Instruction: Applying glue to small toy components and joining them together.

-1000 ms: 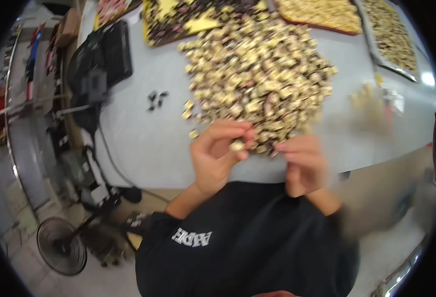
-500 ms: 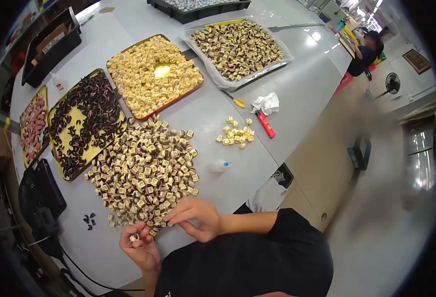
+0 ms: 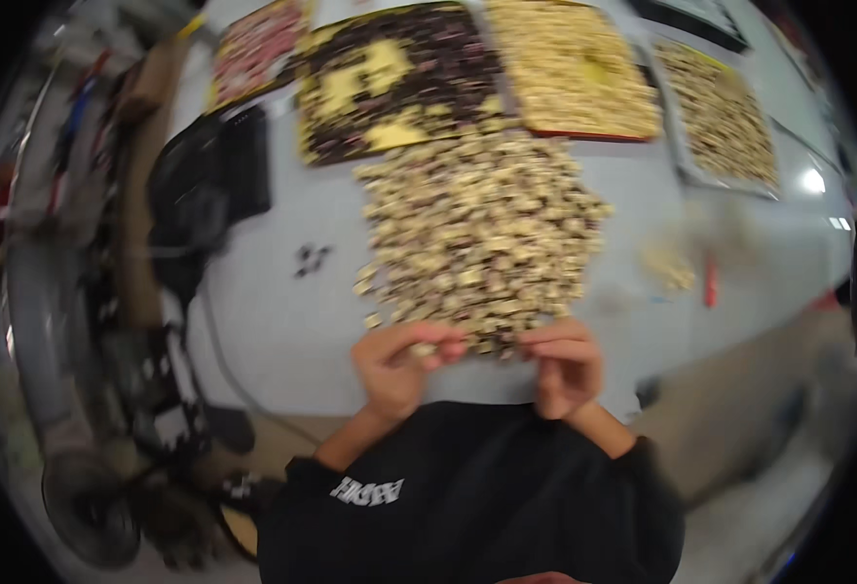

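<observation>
My left hand [image 3: 396, 368] is closed, with a small cream-coloured square piece [image 3: 423, 349] pinched between its fingers. It is just in front of the near edge of a large pile of cream-and-dark small pieces [image 3: 482, 229] on the grey table. My right hand [image 3: 563, 368] is across from it, at the pile's near right edge. Its fingertips point in toward the pieces there; motion blur hides whether anything is between them.
Behind the pile are trays of pink pieces [image 3: 253, 54], dark curved pieces [image 3: 448, 68], cream pieces [image 3: 570, 73] and mixed pieces [image 3: 716, 122]. A few dark bits [image 3: 312, 258] lie left, near a black device [image 3: 243, 161] with a cable. Right are a small cream heap [image 3: 669, 271] and a red object [image 3: 710, 282].
The whole view has swung left, so the pile and trays appear farther right and my hands sit nearer the middle. My left hand still has the small piece; my right hand remains by the pile.
</observation>
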`<state>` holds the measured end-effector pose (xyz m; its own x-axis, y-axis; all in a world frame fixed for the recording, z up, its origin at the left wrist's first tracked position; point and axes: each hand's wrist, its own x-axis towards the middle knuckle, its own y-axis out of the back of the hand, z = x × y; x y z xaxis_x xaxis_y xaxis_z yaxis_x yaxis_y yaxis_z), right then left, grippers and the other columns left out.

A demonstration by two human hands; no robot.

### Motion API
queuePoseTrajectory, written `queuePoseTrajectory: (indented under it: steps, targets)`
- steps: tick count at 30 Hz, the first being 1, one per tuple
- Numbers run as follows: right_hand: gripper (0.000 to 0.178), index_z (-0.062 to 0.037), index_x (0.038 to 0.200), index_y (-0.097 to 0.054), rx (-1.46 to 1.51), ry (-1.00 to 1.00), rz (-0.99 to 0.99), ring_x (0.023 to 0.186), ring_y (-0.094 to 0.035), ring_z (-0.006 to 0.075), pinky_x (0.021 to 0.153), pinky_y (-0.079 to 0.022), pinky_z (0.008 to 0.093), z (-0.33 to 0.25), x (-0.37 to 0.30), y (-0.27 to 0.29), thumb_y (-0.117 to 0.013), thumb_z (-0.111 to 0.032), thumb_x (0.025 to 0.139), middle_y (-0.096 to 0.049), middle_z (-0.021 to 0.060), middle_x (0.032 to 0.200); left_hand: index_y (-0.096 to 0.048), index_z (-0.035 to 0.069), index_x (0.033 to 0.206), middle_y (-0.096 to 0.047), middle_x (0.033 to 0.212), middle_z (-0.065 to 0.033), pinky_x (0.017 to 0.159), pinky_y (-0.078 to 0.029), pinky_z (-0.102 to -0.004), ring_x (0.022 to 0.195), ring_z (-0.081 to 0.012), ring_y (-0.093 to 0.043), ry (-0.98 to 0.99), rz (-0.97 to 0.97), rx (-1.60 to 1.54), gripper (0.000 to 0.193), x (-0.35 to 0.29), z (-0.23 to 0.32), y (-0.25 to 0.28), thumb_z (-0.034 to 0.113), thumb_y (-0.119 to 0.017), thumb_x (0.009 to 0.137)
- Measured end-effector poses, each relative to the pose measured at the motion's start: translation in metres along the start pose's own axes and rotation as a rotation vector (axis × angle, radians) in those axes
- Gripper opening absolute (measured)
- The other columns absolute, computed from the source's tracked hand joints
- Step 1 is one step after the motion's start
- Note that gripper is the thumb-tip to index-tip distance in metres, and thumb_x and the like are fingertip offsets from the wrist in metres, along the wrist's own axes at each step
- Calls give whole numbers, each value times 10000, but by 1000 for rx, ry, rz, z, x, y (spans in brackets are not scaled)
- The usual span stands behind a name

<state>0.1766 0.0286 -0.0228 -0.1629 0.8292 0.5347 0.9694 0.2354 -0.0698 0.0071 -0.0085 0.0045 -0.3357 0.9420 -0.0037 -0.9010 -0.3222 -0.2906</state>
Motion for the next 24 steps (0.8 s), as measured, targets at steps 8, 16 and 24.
queuePoseTrajectory:
  steps: [8,16,24]
  targets:
    - [147,27,937,-486,-47,50,-32,617,-536,161,549,-455,235,-12,2,2,-429,67,807,-581,205,898,-604,-4,906,-622,817,-123,544,-473,-246,634,-139,-579,-146,-109,-113,390,1,11,3,341,-688,748]
    - [133,22,939,-478,-46,29,22,599,-535,158,521,-452,231,-11,-5,-3,-432,53,818,-572,205,898,-635,18,979,-590,823,-70,592,-446,-225,680,-116,-540,-443,-8,773,367,35,37,38,-12,-730,625]
    - [134,-1,910,-442,-467,412,147,543,-490,212,488,-417,271,-31,-24,55,-478,-92,818,-532,201,883,-640,20,925,-566,846,-61,608,-443,-244,699,-136,-535,-274,301,1017,297,45,52,62,7,-720,639]
